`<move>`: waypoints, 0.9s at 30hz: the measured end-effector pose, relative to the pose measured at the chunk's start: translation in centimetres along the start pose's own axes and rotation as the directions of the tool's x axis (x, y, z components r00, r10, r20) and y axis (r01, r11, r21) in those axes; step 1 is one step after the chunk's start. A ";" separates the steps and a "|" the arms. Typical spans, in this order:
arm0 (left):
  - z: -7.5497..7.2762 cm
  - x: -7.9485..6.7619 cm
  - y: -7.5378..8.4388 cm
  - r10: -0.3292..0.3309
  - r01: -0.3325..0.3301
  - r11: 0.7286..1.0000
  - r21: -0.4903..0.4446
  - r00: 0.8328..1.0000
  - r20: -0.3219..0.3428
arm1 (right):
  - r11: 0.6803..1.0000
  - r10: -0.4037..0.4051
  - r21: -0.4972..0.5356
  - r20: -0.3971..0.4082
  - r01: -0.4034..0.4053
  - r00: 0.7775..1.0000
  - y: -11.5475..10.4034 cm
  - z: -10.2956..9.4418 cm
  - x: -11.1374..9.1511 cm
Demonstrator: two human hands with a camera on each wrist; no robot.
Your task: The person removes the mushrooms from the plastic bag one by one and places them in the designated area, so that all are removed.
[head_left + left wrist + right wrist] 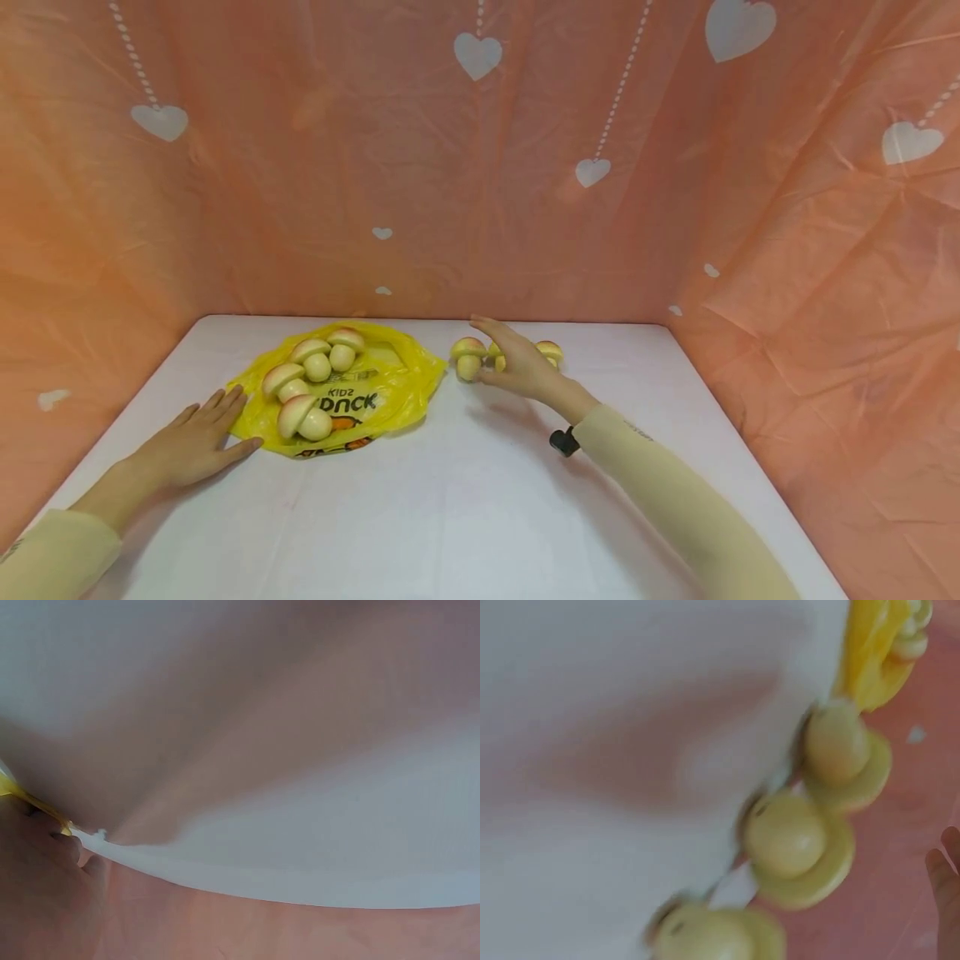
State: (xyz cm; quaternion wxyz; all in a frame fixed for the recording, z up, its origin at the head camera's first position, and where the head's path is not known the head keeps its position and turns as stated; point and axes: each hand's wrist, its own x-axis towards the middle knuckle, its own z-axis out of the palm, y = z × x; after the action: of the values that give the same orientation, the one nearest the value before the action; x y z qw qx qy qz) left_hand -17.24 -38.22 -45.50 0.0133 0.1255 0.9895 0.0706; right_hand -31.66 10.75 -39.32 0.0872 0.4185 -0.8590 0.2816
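Note:
A yellow plastic bag [412, 392] lies flat at the left of the table, with several toy mushrooms [316, 360] resting on it. My left hand [191, 442] is spread palm down, its fingertips on the bag's left edge. At the back, right of the bag, three more toy mushrooms [468, 360] stand in a row. My right hand [525, 367] hovers over that row with thumb and fingers apart, partly covering the middle mushroom. In the right wrist view the three mushrooms [787, 836] show fully uncovered, with fingertips [941, 874] off to the side.
The white table [450, 517] is closed in by orange cloth [420, 183] with white hearts at the back and both sides. A black band [564, 442] sits on the right wrist. Printed letters and orange pictures mark the bag.

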 end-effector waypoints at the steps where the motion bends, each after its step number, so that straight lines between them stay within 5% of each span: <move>1: 0.0 0.0 0.0 -0.001 0.001 1.000 0.000 1.000 0.001 | 1.000 -0.017 0.005 0.006 0.017 1.000 -0.5 0.3 0.4; 7: -0.1 0.0 0.0 -0.004 0.004 1.000 -0.003 1.000 0.008 | 0.996 -0.087 0.017 0.072 0.086 0.994 -3.1 2.1 2.6; 27: -0.5 0.0 0.4 -0.012 0.012 1.000 -0.001 1.000 0.019 | 0.989 -0.146 0.069 0.279 0.132 0.949 -9.1 8.4 7.1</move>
State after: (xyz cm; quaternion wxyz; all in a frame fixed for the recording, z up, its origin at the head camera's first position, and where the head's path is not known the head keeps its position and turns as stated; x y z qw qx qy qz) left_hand -17.17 -37.86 -44.92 0.0232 0.1202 0.9900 0.0697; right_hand -28.44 -3.10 -39.76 -0.0274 0.5161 -0.8237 0.2331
